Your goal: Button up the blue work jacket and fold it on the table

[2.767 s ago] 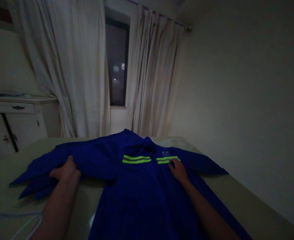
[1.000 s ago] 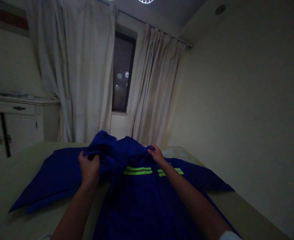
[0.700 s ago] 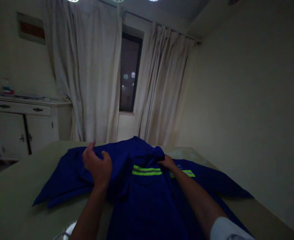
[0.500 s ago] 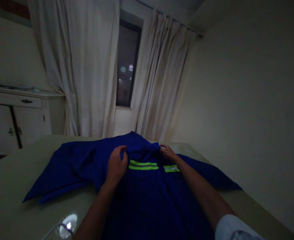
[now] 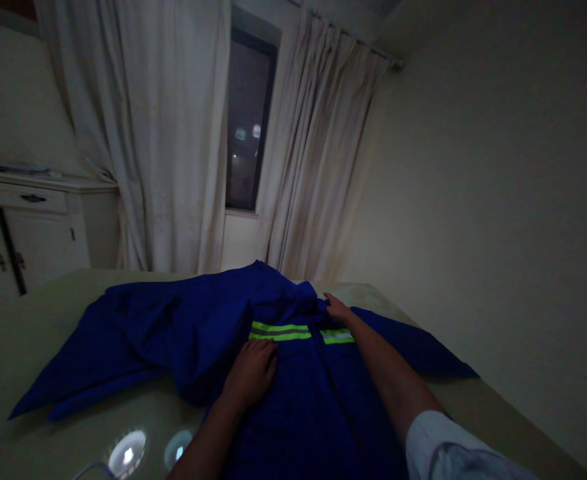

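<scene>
A blue work jacket (image 5: 293, 400) with bright green reflective strips (image 5: 280, 331) lies spread out, front up, its sleeves out to both sides. My left hand (image 5: 253, 370) rests flat on the chest just under the left strip, fingers stretched forward. At the far side, by the bunched collar (image 5: 303, 291), is my right hand (image 5: 337, 309). Its index finger and thumb look apart at the collar's edge, and the other fingers are partly hidden.
The jacket lies on a pale greenish bed-like surface (image 5: 148, 407). Two round shiny lights or discs (image 5: 128, 453) and a cable are at the lower left. A white cabinet (image 5: 43, 233) and curtains (image 5: 173, 133) stand behind, with a bare wall (image 5: 473, 200) on the right.
My left hand has come down from beside the collar onto the chest, nearer me. The right hand stays by the collar, its finger now more extended. The view has shifted slightly.
</scene>
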A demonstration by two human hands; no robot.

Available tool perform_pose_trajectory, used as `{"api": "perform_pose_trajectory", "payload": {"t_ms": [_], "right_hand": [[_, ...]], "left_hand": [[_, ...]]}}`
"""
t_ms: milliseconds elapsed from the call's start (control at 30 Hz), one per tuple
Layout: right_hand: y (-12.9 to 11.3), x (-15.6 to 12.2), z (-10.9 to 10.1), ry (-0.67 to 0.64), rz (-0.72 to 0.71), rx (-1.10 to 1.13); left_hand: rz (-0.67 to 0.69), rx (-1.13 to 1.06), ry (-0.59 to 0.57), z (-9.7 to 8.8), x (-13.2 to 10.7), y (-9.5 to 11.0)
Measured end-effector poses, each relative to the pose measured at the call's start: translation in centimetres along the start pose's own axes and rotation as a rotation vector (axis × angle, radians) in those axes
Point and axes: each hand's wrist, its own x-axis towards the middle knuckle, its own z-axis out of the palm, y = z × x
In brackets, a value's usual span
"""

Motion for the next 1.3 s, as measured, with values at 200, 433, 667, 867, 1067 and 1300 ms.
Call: {"api": "perform_pose_trajectory", "payload": {"t_ms": [200,433,667,867,1067,1300], "right_hand": [[0.7,2.2,-1.2,0.108,0.046,0.002],[0.5,1.9,-2.8,-0.011,-0.081,0.145],[-1.3,2.2,-3.7,-0.167,-0.206,0.110],[-3.1,2.4,-5.0,-0.278,-0.229,0.027],[-4.6,2.4,-5.1,-0.355,-0.206,-0.056],[-4.3,3.4,-5.2,-0.238,-0.122,-0.160]], "left_hand": [[-0.014,-0.017,0.002,0.2,0.0,0.1],[-0.022,-0.025,-0.002,0.1,0.1,0.1],[-0.027,-0.021,-0.008,-0.1,0.1,0.1],[-0.017,-0.043,-0.009,-0.1,0.1,0.1],[-0.014,-0.053,-0.005,-0.1,0.2,0.0],[-0.016,-0.047,-0.011,-0.2,0.2,0.2]]}}
